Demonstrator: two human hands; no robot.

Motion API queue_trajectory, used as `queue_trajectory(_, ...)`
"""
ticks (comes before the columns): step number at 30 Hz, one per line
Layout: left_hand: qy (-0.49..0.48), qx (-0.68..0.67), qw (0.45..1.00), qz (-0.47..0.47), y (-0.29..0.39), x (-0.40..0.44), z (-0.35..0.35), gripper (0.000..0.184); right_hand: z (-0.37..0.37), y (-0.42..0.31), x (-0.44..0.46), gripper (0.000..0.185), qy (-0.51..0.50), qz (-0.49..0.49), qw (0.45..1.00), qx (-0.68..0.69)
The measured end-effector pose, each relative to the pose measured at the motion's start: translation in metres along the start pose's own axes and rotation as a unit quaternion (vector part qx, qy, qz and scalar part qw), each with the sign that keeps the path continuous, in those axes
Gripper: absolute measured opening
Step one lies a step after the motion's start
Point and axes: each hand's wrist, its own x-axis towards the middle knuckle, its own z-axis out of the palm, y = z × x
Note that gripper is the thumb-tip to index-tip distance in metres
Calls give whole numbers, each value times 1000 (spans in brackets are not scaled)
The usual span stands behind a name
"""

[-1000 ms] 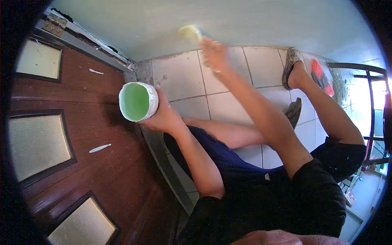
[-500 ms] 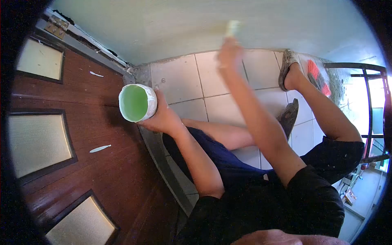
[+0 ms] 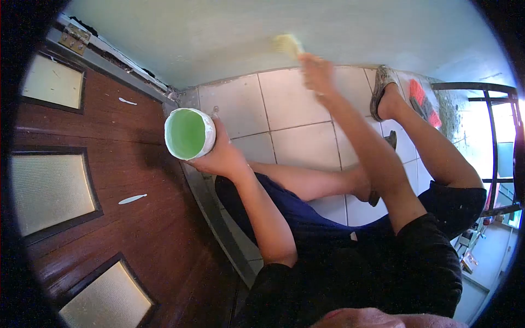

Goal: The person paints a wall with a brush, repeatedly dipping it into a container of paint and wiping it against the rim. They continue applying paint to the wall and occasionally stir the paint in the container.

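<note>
My left hand [image 3: 217,152] is wrapped round a white cup [image 3: 208,134] whose inside shows light green. The cup tilts over the edge of the brown door. Up at the pale green wall [image 3: 219,33], my right hand [image 3: 318,74] grips a paintbrush [image 3: 289,45]. The pale bristles point left and lie against or very near the wall; motion blurs them, so contact is not certain.
White floor tiles [image 3: 306,145] run along the wall's foot. The brown door [image 3: 131,126] with glass panels and white smears is at left. My sandalled foot [image 3: 387,98] is by a red and grey cloth [image 3: 424,104]. A black metal frame [image 3: 495,147] stands at right.
The brush in my right hand swung right from its place a second ago, then tipped back left along the wall. My lower foot has drawn in. The cup has shifted slightly right.
</note>
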Motion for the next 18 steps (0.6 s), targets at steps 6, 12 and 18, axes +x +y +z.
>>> queue_trajectory(6, 3, 14, 1000, 6, 0, -4, 3, 75, -128, 30, 17, 17, 204, 59, 973, 90)
queue_trajectory(12, -17, -1, 1000, 24, -4, -7, 8, 77, -53, 54, 31, 30, 313, 49, 947, 56)
queue_trajectory(18, -18, 54, 998, 8, 4, -15, 13, 80, 84, 27, -49, 47, 30, 23, 998, -54)
